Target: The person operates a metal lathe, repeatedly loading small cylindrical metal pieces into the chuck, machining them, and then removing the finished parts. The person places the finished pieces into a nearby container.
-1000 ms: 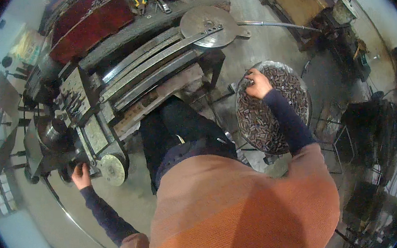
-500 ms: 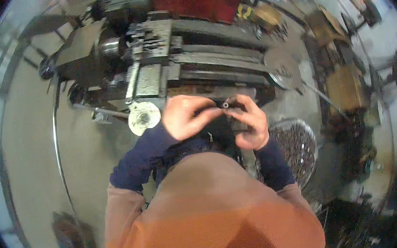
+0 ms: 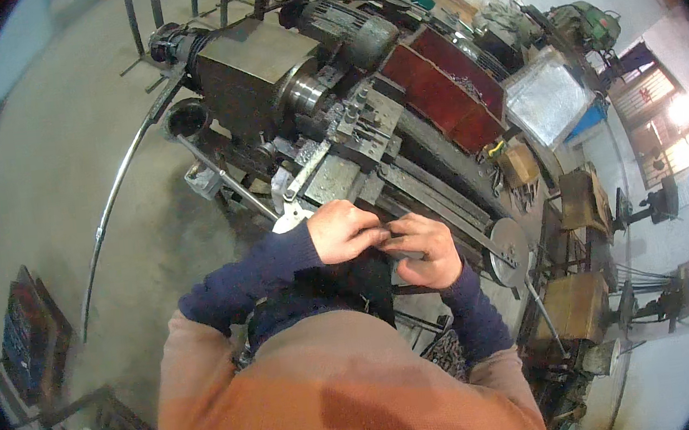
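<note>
My left hand (image 3: 345, 232) and my right hand (image 3: 424, 250) meet in front of my waist, fingertips touching, on the near side of a metal lathe. The fingers of both hands are bent and pinched together. The small hollow round metal part seen between them a moment ago is now hidden by the fingers. Just beyond my left wrist is a pale handwheel (image 3: 292, 215) on the lathe carriage (image 3: 332, 179). The lathe bed (image 3: 435, 197) runs past the far side of my right hand.
The shiny chuck (image 3: 307, 97) and headstock (image 3: 249, 65) stand at the far left. A dark red tray (image 3: 449, 91) lies behind the bed. Farther right are a foil-covered box (image 3: 549, 97) and a round disc (image 3: 509, 250). A long metal rod (image 3: 100, 228) slants down at left.
The view has swung, so the lathe now lies diagonally and more of the room shows. My hands have drawn closer together, and the small part's round end has gone out of sight.
</note>
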A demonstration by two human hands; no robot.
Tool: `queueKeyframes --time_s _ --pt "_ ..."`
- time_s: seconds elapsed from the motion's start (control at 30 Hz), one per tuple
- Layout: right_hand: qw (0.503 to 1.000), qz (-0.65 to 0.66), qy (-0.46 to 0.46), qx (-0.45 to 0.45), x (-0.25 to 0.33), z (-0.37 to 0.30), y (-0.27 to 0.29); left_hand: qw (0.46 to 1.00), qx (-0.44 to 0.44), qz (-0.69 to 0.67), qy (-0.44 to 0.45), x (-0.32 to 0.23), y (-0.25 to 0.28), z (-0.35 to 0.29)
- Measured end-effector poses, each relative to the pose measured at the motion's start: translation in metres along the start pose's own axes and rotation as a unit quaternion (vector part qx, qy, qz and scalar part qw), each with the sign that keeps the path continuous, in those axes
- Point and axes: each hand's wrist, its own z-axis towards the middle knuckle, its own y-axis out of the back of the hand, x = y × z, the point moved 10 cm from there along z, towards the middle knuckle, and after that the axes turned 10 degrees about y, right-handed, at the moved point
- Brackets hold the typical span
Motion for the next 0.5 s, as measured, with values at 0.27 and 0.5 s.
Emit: queueKeyframes --time_s 0.27,0.5 --pt "0.989 -0.13 0.063 0.039 -0.07 0.117 0.0 0.977 -0.1 0.161 0.099 0.057 0.139 -0.042" --pt "0.915 -0.355 -0.109 0.155 -0.205 0.163 -0.036 0.733 -0.254 0.524 0.352 0.129 0.307 -0.214"
